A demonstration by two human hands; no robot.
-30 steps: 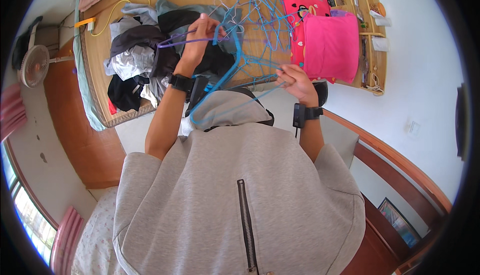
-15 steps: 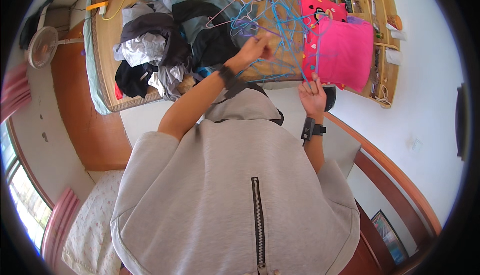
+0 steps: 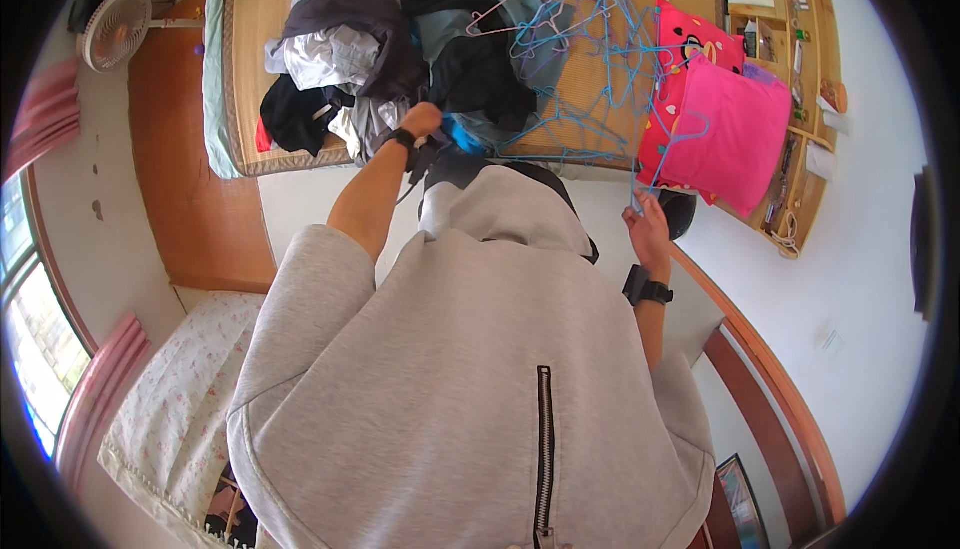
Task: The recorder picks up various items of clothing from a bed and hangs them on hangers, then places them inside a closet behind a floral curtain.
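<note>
My right hand (image 3: 652,237) is closed round one end of a blue clothes hanger (image 3: 634,175), whose thin frame reaches up in front of the pink pillow. My left hand (image 3: 424,120) lies at the near edge of a clothes pile (image 3: 345,54), its fingers curled in. What they grip, if anything, is hidden beside dark cloth. Right of that hand spreads a black and grey-green garment (image 3: 488,77). Beyond, a tangle of hangers (image 3: 560,24), blue, purple and pale pink, rests partly on cloth and partly on the woven mat.
The woven mat (image 3: 590,139) covers a bed. A bright pink pillow (image 3: 735,134) overlaps a red patterned one (image 3: 675,29) at the right, next to a wooden shelf unit (image 3: 800,89). A white fan (image 3: 120,31) stands at the left. Behind me is a flowered cover (image 3: 185,379).
My left hand has moved left, from beside the hangers to the clothes pile. My right hand is lower in the picture, still on the blue clothes hanger. The view has shifted a little.
</note>
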